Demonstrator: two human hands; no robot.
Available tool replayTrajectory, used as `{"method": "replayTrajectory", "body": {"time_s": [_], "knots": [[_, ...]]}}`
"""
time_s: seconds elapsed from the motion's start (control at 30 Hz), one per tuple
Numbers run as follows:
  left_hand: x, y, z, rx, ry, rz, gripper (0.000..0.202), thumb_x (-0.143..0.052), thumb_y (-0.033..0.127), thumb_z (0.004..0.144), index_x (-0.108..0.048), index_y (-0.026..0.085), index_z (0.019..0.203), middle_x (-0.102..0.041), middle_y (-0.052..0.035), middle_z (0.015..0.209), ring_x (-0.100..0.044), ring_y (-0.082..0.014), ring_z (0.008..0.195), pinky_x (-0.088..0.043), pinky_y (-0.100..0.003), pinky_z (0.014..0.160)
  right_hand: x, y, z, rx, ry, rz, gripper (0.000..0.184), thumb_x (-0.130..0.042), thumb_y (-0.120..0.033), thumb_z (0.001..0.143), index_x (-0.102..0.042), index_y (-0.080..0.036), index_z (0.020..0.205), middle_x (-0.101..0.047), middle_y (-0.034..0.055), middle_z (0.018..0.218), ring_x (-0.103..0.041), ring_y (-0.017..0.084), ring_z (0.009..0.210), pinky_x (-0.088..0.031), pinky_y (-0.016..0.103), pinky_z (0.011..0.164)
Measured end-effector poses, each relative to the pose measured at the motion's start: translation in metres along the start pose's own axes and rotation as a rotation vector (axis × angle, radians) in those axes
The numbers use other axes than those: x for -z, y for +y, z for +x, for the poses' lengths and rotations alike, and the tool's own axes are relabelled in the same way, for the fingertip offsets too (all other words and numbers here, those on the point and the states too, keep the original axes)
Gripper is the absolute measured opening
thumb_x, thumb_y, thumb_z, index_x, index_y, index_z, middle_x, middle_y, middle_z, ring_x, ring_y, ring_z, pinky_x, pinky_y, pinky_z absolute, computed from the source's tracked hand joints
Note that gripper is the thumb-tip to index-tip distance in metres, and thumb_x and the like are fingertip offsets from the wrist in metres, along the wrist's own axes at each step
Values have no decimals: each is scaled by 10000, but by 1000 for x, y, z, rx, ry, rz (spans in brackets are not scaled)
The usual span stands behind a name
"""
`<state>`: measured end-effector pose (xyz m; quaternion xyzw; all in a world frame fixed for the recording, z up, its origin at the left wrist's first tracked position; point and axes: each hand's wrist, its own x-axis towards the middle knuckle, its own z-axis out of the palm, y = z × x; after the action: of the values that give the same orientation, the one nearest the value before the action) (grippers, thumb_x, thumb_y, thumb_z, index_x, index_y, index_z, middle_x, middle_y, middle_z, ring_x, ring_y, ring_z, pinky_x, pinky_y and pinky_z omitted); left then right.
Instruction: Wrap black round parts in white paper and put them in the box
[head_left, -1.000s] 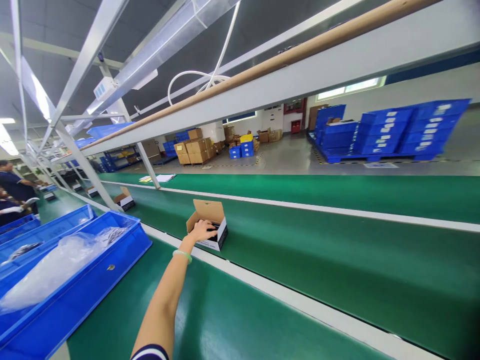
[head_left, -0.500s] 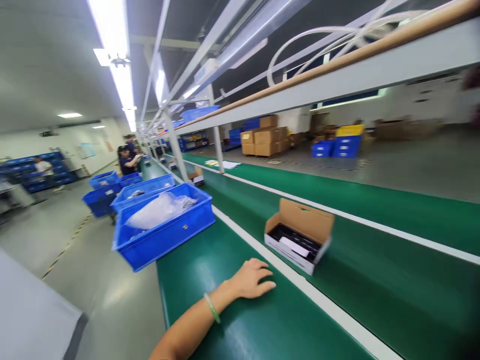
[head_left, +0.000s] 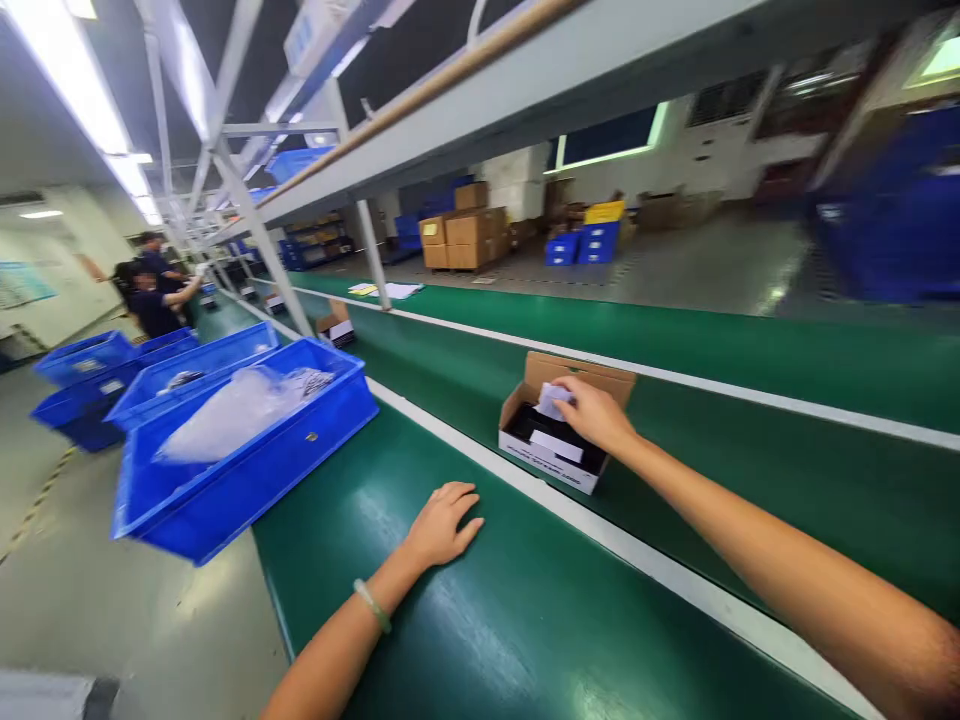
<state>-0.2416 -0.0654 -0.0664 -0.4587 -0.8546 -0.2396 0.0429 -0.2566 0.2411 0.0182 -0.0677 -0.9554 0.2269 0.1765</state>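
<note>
Okay, right hand (head_left: 592, 412) came in from the right, forearm slanting over the green strip (head_left: 720, 460), palm down, fingers bent; its grip was pinched on a white paper (head_left: 551, 398). Left hand (head_left: 442, 525) lay palm down on the near tabletop (head_left: 495, 610), fingers a bit spread, grip relaxed, pale bracelet (head_left: 373, 606) on the wrist.

Box (head_left: 547, 462) sat upright on the green strip, just past the white rail (head_left: 637, 553), lid (head_left: 600, 381) raised on the far side, printed front toward the person. Long axis ran roughly along the rail, left end farther off. Black contents inside, with a white slip (head_left: 556, 446) lengthwise along the front. Held paper stood tilted at the back left of the box.

Tabletop was green, smooth, shiny with light. Blue bin (head_left: 255, 500) with a clear plastic bag (head_left: 225, 415) overlapped its left edge. Farther back: gray floor (head_left: 705, 250), stacked cartons (head_left: 466, 242), two people (head_left: 156, 305) at far left, long shelf (head_left: 480, 110) overhead. Right background was blurred.
</note>
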Motion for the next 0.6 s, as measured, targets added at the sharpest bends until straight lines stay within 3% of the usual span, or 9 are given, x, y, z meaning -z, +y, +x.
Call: {"method": "replayTrajectory", "body": {"time_s": [0.13, 0.27, 0.33, 0.43, 0.5, 0.6], "knots": [[-1, -2, 3, -18, -23, -8, 338, -510, 296, 908, -559, 189, 1225, -566, -133, 1296, -487, -274, 1215, -415, -486, 1020, -6, 22, 6, -158, -90, -91, 274, -566, -110, 948, -526, -126, 1218, -629, 115, 1116, -587, 276, 993, -437, 307, 772], [-1, 3, 1, -4, -21, 11, 337, -519, 287, 900, -566, 164, 1211, -566, -136, 1295, -489, -273, 1210, -423, -476, 1014, -22, 19, 8, -134, -218, -147, 154, -556, -116, 942, -613, -149, 1082, -649, 88, 1013, -610, 239, 908, -443, 274, 723], [0, 3, 1, 2, -17, 13, 337, -518, 288, 901, -567, 155, 1207, -567, -137, 1292, -490, -269, 1206, -425, -471, 1013, -25, 17, 3, -108, -256, -214, 175, -512, -93, 942, -647, -139, 1044, -622, 128, 1033, -596, 264, 930, -441, 302, 736], [0, 1, 2, -4, -17, 6, 335, -506, 299, 909, -564, 174, 1214, -566, -130, 1298, -489, -268, 1208, -418, -480, 1020, -20, 16, -9, -62, -283, -333, 252, -453, -52, 925, -689, -114, 988, -551, 198, 1105, -524, 327, 1039, -425, 366, 802], [-1, -1, 3, -17, -16, 5, 334, -497, 306, 914, -564, 185, 1218, -567, -126, 1297, -489, -270, 1211, -413, -487, 1025, -12, 18, -17, -37, -321, -393, 256, -473, -44, 901, -711, -125, 948, -540, 201, 1102, -477, 345, 1091, -405, 390, 855], [-2, -3, 3, -29, -3, 18, 331, -489, 309, 918, -569, 179, 1212, -569, -128, 1290, -495, -268, 1206, -416, -478, 1026, 1, 25, -27, -25, -404, -434, 269, -510, -46, 885, -710, -153, 1029, -563, 177, 1088, -500, 335, 1059, -413, 402, 862]]}}
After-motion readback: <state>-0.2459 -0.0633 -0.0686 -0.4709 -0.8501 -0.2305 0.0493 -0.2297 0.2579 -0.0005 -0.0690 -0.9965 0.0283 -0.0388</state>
